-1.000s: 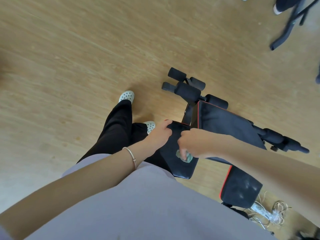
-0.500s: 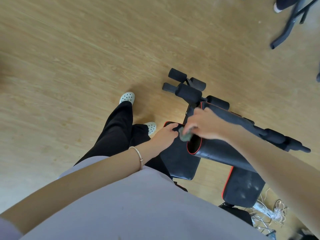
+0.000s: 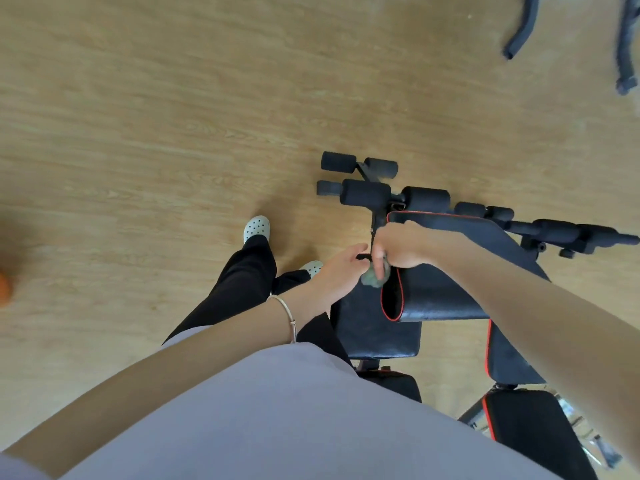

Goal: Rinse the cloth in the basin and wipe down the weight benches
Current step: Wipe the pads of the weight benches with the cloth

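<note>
Firmly, our right hand (image 3: 398,249) curls round a bunched green cloth (image 3: 374,277), pressing it to the red-piped near end of the black padded bench backrest (image 3: 446,289). Our left hand (image 3: 337,271) reaches in just beside it, fingertips at a thin black frame piece (image 3: 363,257); whether it pinches, we cannot tell. From the cloth the backrest's long axis runs off to the right, beneath our right forearm (image 3: 519,306), so the next wipe, we judge, falls to the right hand. Below lies the flat black seat pad (image 3: 374,337), on a pale wooden floor (image 3: 173,133).
</note>
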